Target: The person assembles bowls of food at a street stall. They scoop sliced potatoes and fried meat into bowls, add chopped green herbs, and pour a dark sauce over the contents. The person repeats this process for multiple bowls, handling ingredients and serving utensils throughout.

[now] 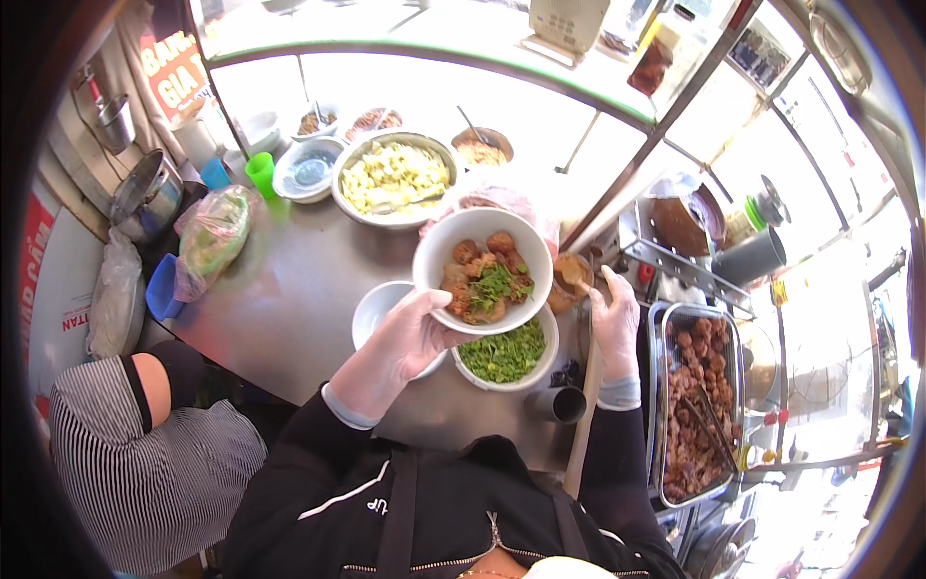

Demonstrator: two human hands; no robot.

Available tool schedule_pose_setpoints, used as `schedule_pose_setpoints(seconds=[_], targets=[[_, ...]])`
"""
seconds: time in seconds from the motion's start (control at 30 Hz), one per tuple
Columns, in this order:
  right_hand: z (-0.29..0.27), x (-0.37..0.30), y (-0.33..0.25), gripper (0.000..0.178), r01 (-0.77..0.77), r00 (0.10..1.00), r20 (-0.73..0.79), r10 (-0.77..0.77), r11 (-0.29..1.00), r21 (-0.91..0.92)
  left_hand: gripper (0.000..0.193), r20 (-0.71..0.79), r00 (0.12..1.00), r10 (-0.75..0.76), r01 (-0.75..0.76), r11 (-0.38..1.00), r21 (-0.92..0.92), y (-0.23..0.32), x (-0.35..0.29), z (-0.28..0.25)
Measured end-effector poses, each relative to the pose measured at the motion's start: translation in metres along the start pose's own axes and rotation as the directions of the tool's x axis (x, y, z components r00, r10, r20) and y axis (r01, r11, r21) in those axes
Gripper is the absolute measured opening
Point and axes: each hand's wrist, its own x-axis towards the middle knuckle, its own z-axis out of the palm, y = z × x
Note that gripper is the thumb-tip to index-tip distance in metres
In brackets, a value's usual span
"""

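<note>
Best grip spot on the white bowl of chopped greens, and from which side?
Grip the white bowl of chopped greens by its near rim, coming from the person's side. It sits upright and full, and the held bowl of meatballs in the left hand overhangs its far edge.

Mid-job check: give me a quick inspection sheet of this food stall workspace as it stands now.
Surface: steel counter, bare patch at left.
Job's things: white bowl of meatballs and herbs, held up; bowl of chopped greens beneath.
Clutter: big metal bowl of yellow pieces, green cup, bagged greens.
Hands: gloved left hand holds the white bowl; gloved right hand reaches to a small sauce container.
Cables: nothing seen.
Surroundings: tray of meat; person in stripes.
</note>
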Motion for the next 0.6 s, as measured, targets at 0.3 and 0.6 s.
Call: schedule_pose_setpoints(seconds=[0.3, 0.6], targets=[[-0.016, -0.017, -0.016, 0.046, -0.048, 0.996, -0.080, 0.048, 0.999, 0.005, 0.057, 0.167, 0.822, 0.545, -0.566, 0.744, 0.354, 0.172, 0.022, 0.047], [-0.044, -0.037, -0.046, 0.042, -0.032, 0.993, -0.106, 0.045, 0.992, 0.123, 0.057, 0.287, 0.808, 0.516, -0.570, 0.559, 0.602, 0.280, 0.129, 0.108]])
